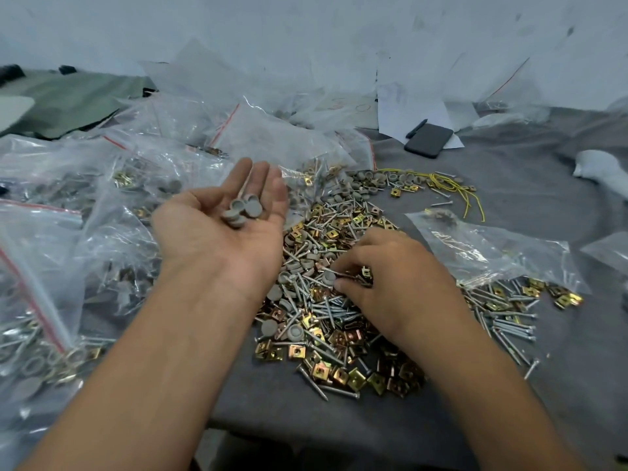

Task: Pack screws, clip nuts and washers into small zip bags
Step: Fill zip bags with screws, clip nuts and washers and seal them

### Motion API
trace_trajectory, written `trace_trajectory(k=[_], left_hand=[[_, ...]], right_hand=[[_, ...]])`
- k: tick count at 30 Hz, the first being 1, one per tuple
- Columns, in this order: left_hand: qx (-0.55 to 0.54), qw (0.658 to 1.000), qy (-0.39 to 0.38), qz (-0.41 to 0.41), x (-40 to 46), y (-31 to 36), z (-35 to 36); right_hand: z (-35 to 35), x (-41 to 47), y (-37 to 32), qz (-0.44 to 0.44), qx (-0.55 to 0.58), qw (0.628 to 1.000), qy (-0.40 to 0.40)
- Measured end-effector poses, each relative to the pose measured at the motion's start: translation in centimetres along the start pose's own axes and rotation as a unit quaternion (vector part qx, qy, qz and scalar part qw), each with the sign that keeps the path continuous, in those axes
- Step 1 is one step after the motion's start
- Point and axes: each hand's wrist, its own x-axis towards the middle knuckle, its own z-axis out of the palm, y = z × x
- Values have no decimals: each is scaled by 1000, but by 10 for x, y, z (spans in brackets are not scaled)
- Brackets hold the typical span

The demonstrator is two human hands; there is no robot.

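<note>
Hardware lies heaped in the centre of the frame on a grey cloth-covered table (pixel 509 205): a mixed pile (pixel 326 300) of slim silver screws, square brass-toned clip nuts with a folded, shiny look, and round matte grey washers shaped like shallow caps. The left hand (pixel 224 229) is raised palm up above the pile's upper left edge, fingers nearly straight and only slightly cupped; a small cluster of grey washers (pixel 243 212) sits at the base of its fingers, with one screw (pixel 245 183) lying along them. The right hand (pixel 377 277) is palm down on the middle of the pile, its fingertips curled and pinching among the screws; exactly which piece it has is hard to make out.

Crinkled clear zip bags (pixel 85 205) with red seal strips crowd the left half of the frame, already holding hardware, their contents blurred through glossy plastic; the lowest ones are cut off by the left edge. Another clear zip bag (pixel 482 246) lies flat at right, partly covering a second spread of screws and clip nuts (pixel 509 311). Thin yellow wire ties (pixel 455 188) curl at upper right of the pile. Further up, a dark phone (pixel 429 140) with a black pen (pixel 416 128) just beside it lies on white paper sheets (pixel 401 107). Dark green fabric (pixel 68 103) fills the upper left.
</note>
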Motion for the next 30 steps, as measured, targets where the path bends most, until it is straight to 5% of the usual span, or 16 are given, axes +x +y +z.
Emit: trace_trajectory(k=[16, 20, 25, 30], left_hand=[[86, 991, 40, -99, 3, -12, 2], [95, 990, 50, -97, 6, -9, 3], [179, 976, 55, -116, 1, -19, -1], [229, 961, 4, -153, -15, -52, -4]], right_hand=[[5, 7, -4, -70, -70, 995, 13], [8, 6, 4, -22, 90, 992, 83], [-20, -4, 10, -1, 383, 908, 168], [-31, -8, -7, -55, 425, 886, 177]])
